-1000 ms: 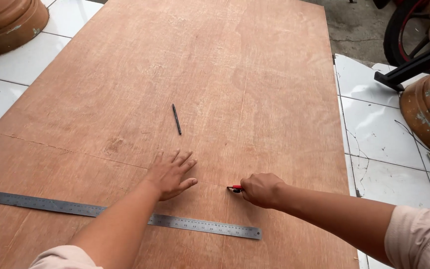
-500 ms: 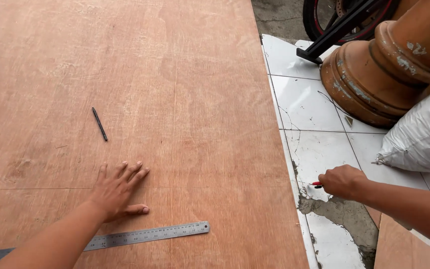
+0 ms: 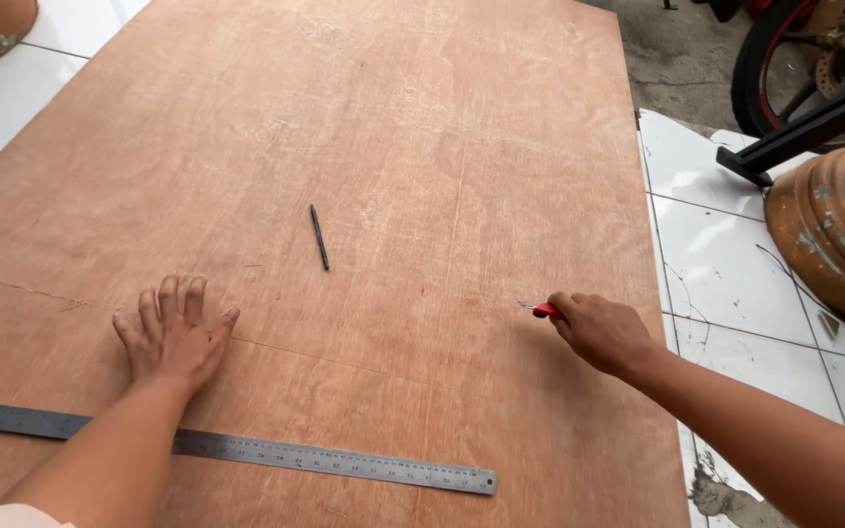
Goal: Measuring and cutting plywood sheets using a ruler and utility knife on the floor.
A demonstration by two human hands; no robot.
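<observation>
While our left hand [image 3: 173,332] lies flat and our right hand [image 3: 603,332] grips the red cutter [image 3: 540,310] (blade toward nine o'clock), a slip could gouge the plywood sheet [image 3: 393,147].

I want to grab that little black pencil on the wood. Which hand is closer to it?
Left. The left hand lies flat on the plywood just below-left of the black pencil; the right hand, holding a red tool, is farther off to its right.
</observation>
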